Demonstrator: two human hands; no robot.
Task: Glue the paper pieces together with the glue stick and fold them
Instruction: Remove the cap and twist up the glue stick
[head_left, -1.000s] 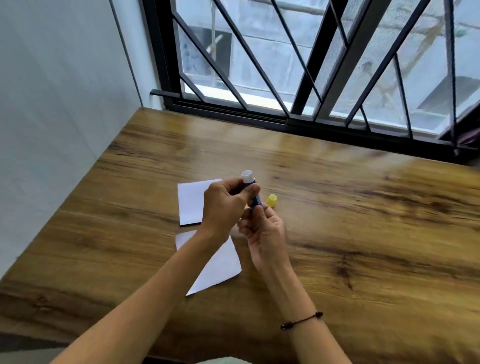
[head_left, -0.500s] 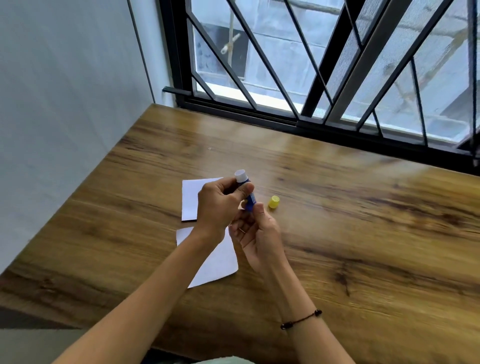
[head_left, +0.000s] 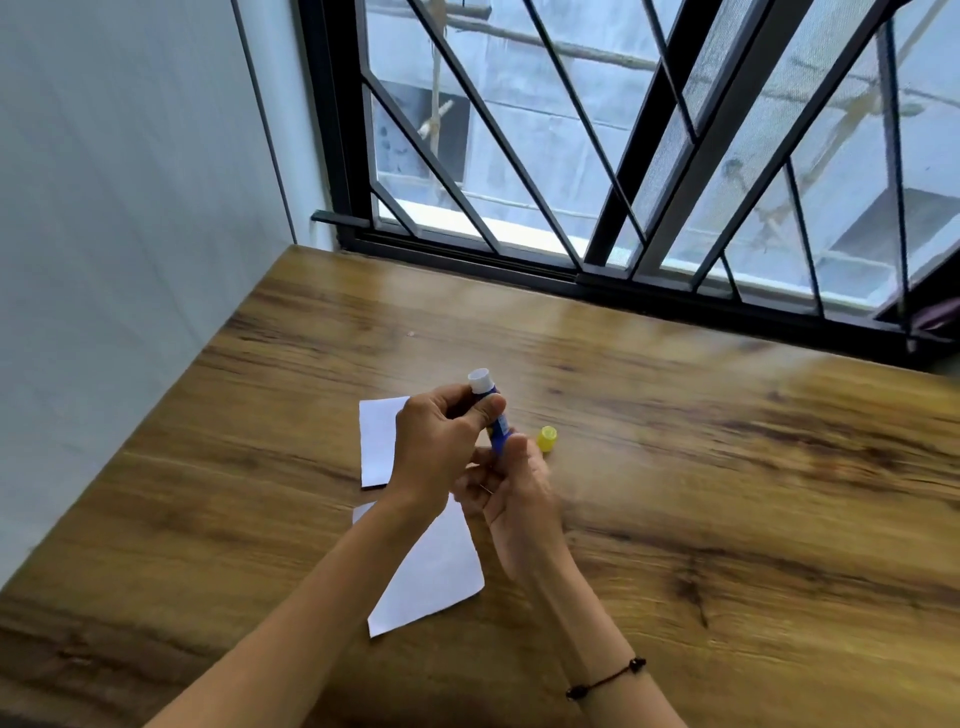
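Both hands hold a blue glue stick upright above the table, its white open end pointing up. My left hand grips the upper barrel. My right hand pinches the bottom end with thumb and fingers. The yellow cap stands on the wood just right of the stick. One white paper piece lies flat behind my left hand, partly hidden by it. A second white piece lies nearer to me, under my left forearm.
The wooden table runs to a white wall on the left and a black barred window frame at the back. A dark bracelet circles my right wrist.
The hands keep the same grip on the glue stick. The view has shifted slightly, and the stick now stands a bit more upright between the hands.
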